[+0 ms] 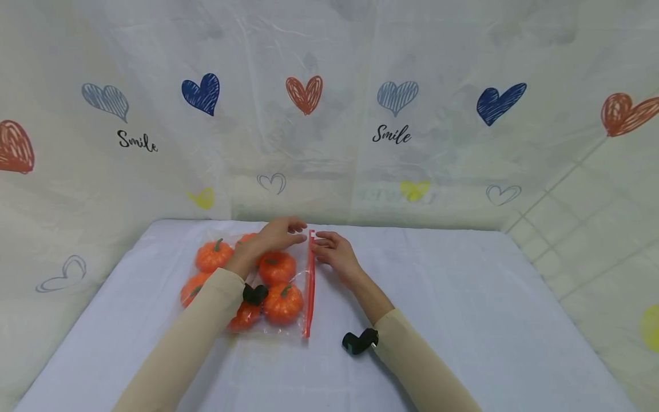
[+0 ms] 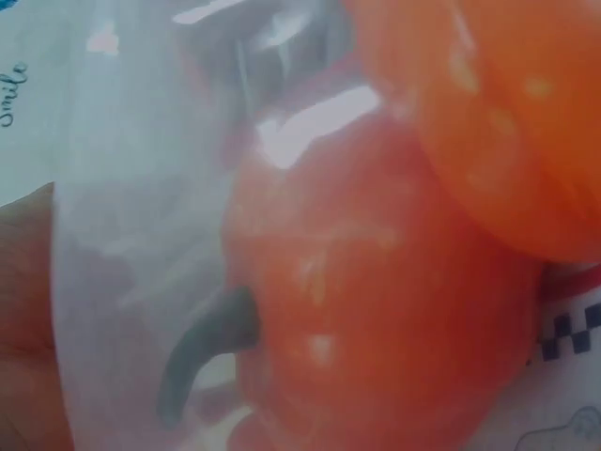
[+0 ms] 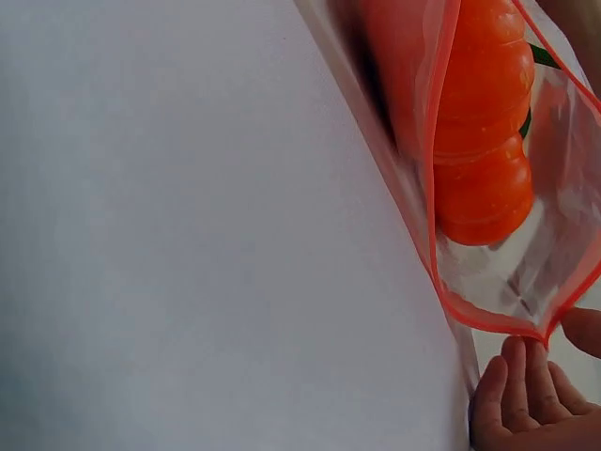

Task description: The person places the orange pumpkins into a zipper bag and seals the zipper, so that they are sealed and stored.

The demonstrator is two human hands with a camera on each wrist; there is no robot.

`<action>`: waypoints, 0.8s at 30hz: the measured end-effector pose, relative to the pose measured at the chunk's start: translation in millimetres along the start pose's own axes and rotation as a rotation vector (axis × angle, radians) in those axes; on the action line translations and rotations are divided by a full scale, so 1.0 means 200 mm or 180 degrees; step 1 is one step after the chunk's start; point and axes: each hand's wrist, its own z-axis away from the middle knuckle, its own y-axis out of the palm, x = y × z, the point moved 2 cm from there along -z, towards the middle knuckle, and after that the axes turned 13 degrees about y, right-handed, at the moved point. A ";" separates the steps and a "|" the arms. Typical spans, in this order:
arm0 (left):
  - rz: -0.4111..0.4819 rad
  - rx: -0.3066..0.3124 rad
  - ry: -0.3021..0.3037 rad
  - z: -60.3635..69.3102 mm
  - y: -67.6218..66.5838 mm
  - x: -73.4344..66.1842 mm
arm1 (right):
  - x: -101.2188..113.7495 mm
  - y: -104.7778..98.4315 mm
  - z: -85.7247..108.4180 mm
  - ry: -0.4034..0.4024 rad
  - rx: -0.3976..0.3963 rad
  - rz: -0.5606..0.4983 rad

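Note:
A clear zip bag (image 1: 310,286) with a red zip strip lies on the table, holding several small orange pumpkins (image 1: 283,303) with green stems. My left hand (image 1: 278,233) reaches over the bag's far side, its fingers and thumb apart near the strip's far end. At that same end, beside a small white piece, are the fingertips of my right hand (image 1: 337,254). The right wrist view shows the bag's mouth (image 3: 470,319) gaping, with a hand (image 3: 535,409) pinching its corner. A pumpkin (image 2: 376,282) behind film fills the left wrist view, where the fingers are hidden.
A white cloth covers the table (image 1: 437,297), and its surface extends right of the bag. Behind the table hangs a pale curtain (image 1: 329,154) printed with hearts and words. Each wrist carries a small black camera (image 1: 360,341).

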 end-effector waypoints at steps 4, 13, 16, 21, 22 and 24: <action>-0.0049 -0.0082 0.0000 -0.02 0.01 0.00 | 0.00 0.00 -0.02 -0.0023 -0.0064 -0.0057; -0.0038 -0.0264 0.0003 -0.07 0.02 0.02 | 0.01 0.02 -0.03 -0.0099 -0.0268 -0.0092; 0.0017 -0.0316 0.0014 -0.08 0.02 0.02 | 0.02 0.03 -0.03 -0.0100 -0.0364 -0.0052; 0.0042 -0.0340 0.0071 -0.09 0.02 0.03 | 0.01 0.04 -0.05 -0.0135 -0.0500 -0.0068; 0.0049 -0.0347 0.0064 -0.09 0.02 0.04 | 0.02 0.04 -0.05 -0.0147 -0.0521 -0.0067; 0.0065 -0.0364 0.0053 -0.09 0.01 0.04 | 0.02 0.05 -0.05 -0.0180 -0.0553 -0.0044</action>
